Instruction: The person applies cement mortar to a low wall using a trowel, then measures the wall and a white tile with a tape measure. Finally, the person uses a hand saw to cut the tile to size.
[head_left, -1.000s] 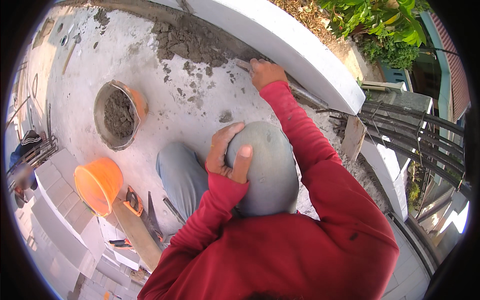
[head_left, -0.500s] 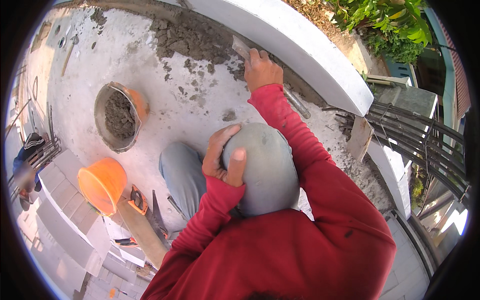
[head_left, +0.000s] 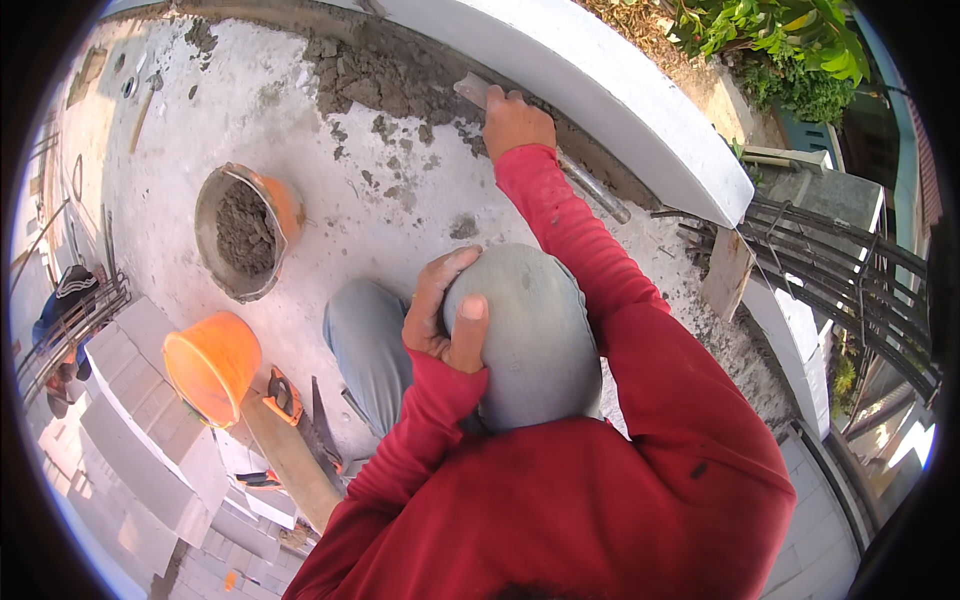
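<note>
In the head view, we find the right hand (head_left: 519,124) out ahead of us and to the right, at the foot of the low white wall (head_left: 600,90). Its fingers are closed around what we take to be one long metal bar (head_left: 597,190); the hand and sleeve cover the middle, so we cannot follow it unbroken. A flat, pale end sticks out past the knuckles to the upper left, and a rounded, shiny length shows beyond the forearm to the lower right. The long axis thus slants from upper left to lower right, roughly along the wall foot, a little steeper than it.

The relation that matters, as we judge it, is between that flat end and the grey mortar (head_left: 375,80): the thickest of it lies off to the left of the tip, piled against the wall side, with loose crumbs scattered over the pale floor (head_left: 340,235) toward us. The right hand is plainly the nearer one. Our left hand (head_left: 440,310) sits well apart from the bar, cupped over the raised knee (head_left: 530,335), thumb standing away from the fingers, gripping no tool. The mortar bucket (head_left: 205,225) stands farther left, out of reach of the bar.
</note>
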